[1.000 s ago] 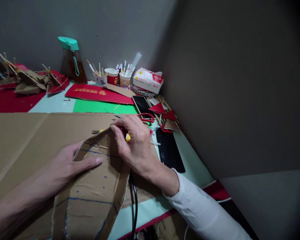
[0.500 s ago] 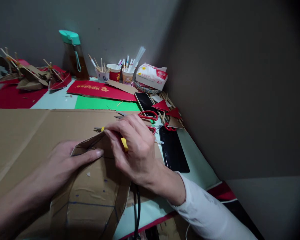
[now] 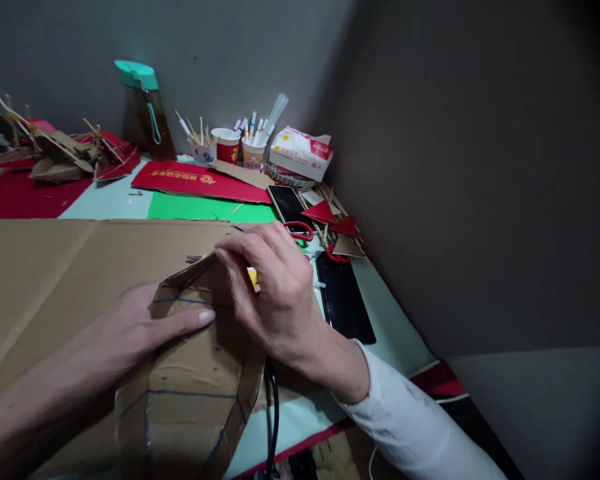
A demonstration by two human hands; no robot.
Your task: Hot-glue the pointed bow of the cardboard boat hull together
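Observation:
A folded cardboard piece (image 3: 195,373) with blue pen lines and bent-up sides is between my hands. My left hand (image 3: 145,327) grips its left side, thumb pressed on the inner face and fingers hidden behind. With thumb and fingers pinched, my right hand (image 3: 275,287) holds the top edge at the far corner. Behind that hand lie red-handled scissors (image 3: 300,231) and a yellow-handled tool (image 3: 253,277), both partly covered. A large flat cardboard sheet (image 3: 45,280) lies under and to the left of the piece.
A teal-lidded bottle (image 3: 145,110), cups of pens and sticks (image 3: 254,153), and a tissue pack (image 3: 300,153) line the wall. Two dark phone-like slabs (image 3: 345,297) lie at right, by sticks with red triangles (image 3: 347,227). A black cable (image 3: 275,413) hangs at the front edge.
The cardboard piece has shifted slightly right and tilted, showing more of its inner face. My left thumb moved a little right with it; my right hand keeps its pinch at the top edge.

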